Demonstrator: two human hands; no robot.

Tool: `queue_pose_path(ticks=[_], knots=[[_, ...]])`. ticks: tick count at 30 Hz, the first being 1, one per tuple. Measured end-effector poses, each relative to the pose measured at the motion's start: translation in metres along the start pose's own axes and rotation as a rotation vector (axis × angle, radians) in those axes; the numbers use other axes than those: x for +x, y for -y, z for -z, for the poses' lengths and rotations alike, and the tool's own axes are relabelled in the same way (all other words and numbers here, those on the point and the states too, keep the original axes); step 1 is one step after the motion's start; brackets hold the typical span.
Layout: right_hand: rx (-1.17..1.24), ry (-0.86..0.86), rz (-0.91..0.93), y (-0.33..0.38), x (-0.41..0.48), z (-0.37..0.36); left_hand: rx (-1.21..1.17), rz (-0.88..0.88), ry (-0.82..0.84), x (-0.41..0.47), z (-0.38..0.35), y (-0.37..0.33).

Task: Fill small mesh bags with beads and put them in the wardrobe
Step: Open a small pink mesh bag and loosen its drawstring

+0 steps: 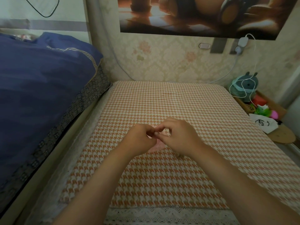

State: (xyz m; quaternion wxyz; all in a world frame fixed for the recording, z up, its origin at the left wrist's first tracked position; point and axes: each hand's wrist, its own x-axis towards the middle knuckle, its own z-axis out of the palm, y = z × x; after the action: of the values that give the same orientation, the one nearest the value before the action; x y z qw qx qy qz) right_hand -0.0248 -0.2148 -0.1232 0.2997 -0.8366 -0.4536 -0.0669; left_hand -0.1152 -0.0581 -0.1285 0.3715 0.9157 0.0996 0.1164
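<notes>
Two hands meet over the middle of the cloth-covered table [162, 98]. The left hand [139, 138] and right hand [180, 135] are both curled, their fingers [160, 127] drawn tip to tip and pinching a small piece of pale material between them. This appears to be the mouth or cord of the mesh bag [156, 145]. Only a pink patch of the bag shows, below the knuckles and resting on or just above the cloth. The hands hide the rest.

Risks noted:
- Spillage. If the bag already holds beads and its mouth is not drawn closed, a tilt toward the table would let them out. No beads can be confirmed in view.
- Lost beads. The busy check of the cloth would hide small pieces. One small pale item [179, 155] lies beside the right wrist, and what it is cannot be told.
- Roll-off. The gap toward the bed [40, 78] on the left is near enough to take a stray bead.
- Slipped pinch. The grip is at the fingertips only, on thin material.

Orientation: the bag's mouth seems to point up and away from the person, into the pinch, with its body trailing back toward the wrists. On that reading the long axis runs near to far, leaning slightly left at the near end. With so little of the bag visible, this is a provisional judgement.
</notes>
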Motion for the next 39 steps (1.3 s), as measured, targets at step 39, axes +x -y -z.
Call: queue_pose_path(ticks=[39], knots=[[0.229, 0.44, -0.348, -0.039, -0.021, 0.024, 0.128, -0.022, 0.349, 0.007, -0.035, 0.002]])
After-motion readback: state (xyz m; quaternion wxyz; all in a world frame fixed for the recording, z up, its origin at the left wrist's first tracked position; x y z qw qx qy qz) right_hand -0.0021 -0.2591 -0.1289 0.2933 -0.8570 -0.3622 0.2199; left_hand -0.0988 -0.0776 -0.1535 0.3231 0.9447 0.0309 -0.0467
